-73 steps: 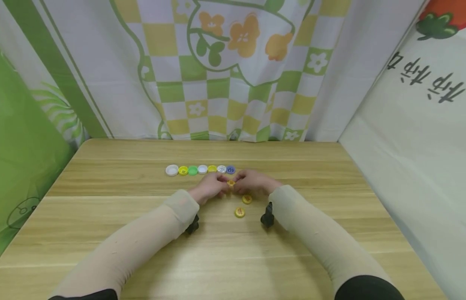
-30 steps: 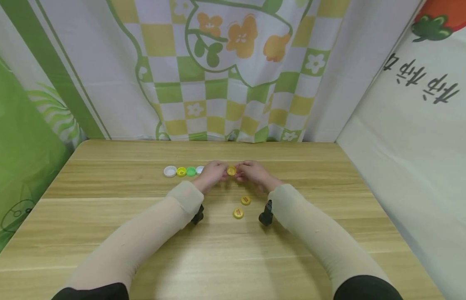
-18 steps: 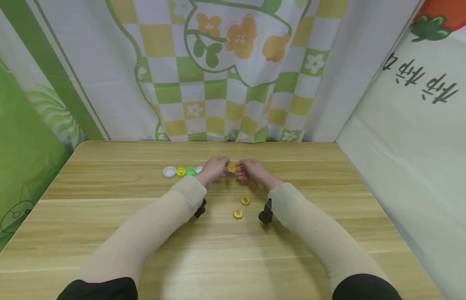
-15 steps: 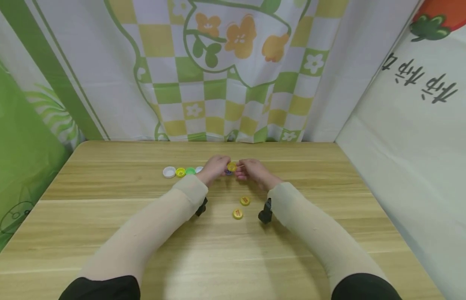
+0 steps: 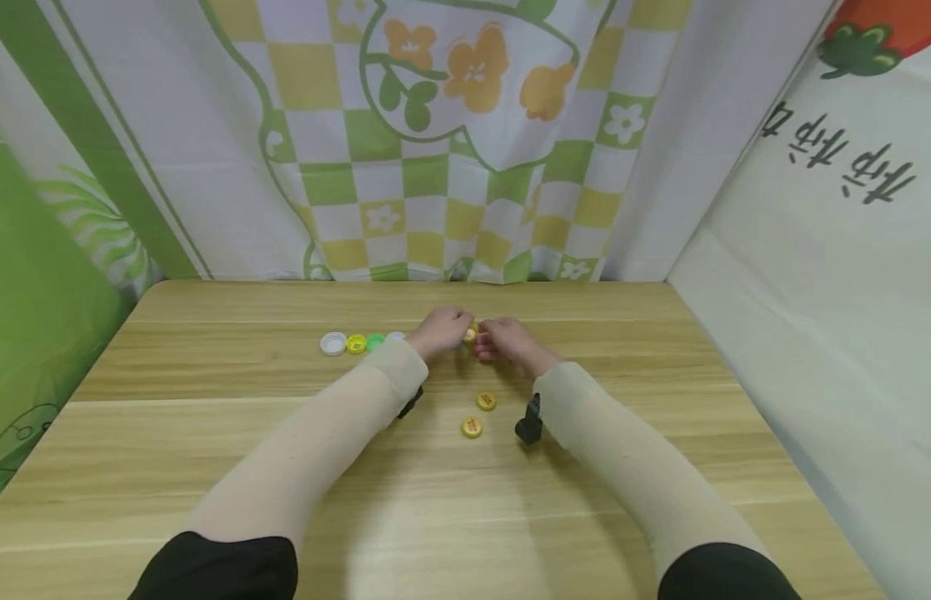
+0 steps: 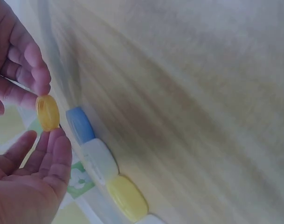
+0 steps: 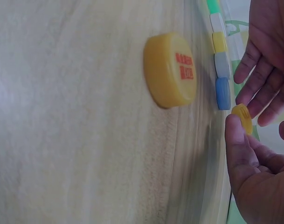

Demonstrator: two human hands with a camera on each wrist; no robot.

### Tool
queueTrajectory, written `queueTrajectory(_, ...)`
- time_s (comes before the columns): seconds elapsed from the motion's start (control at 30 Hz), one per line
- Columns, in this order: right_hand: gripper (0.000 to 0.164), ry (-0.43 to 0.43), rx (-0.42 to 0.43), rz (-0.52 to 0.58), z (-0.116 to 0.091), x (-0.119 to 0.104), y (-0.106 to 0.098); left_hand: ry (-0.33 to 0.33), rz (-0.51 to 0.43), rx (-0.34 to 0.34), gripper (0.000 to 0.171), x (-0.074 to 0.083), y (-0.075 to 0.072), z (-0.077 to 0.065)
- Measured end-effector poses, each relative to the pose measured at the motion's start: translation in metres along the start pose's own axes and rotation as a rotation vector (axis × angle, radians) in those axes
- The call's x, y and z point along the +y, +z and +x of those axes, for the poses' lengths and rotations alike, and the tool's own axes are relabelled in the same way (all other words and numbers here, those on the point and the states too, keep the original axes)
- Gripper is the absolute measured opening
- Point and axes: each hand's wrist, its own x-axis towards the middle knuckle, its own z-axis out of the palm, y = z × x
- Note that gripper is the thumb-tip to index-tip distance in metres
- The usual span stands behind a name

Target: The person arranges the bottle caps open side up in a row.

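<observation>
A small yellow bottle cap (image 5: 470, 335) is held up between the fingertips of both hands, off the tabletop. My left hand (image 5: 442, 330) reaches over the right end of a row of caps, its fingertips against one side of the yellow cap. From the right, my right hand (image 5: 508, 342) holds the cap's opposite side with its fingers. In the left wrist view the yellow cap (image 6: 48, 113) stands on edge between the hands, close to a blue cap (image 6: 80, 125). Part of the row lies hidden behind the left hand in the head view.
White (image 5: 333, 343), yellow (image 5: 356, 343) and green (image 5: 375, 342) caps begin the row on the left. Two yellow caps with red print, one farther (image 5: 486, 402) and one nearer (image 5: 472, 427), lie on the wooden table (image 5: 585, 517). A patterned curtain (image 5: 442, 183) hangs behind.
Both hands have moved away from me with the yellow cap, up to the row's right end. Most recently, the left hand has shifted right and the cap has turned between the fingers.
</observation>
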Motion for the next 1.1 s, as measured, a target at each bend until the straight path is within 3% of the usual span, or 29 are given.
queueTrajectory(0.17, 0.042, 0.014, 0.003, -0.025, 0.001, 0.0, -0.001, 0.039, 0.06, 0.006, 0.051, 0.001, -0.001, 0.004)
queueTrajectory(0.63, 0.042, 0.031, 0.015, -0.02, 0.003, 0.003, -0.003, 0.105, 0.213, -0.067, 0.05, 0.004, 0.002, 0.012)
queueTrajectory(1.1, 0.044, 0.033, -0.007, -0.021, 0.005, 0.007, -0.001, 0.129, 0.251, -0.105, 0.05, 0.001, -0.005, 0.018)
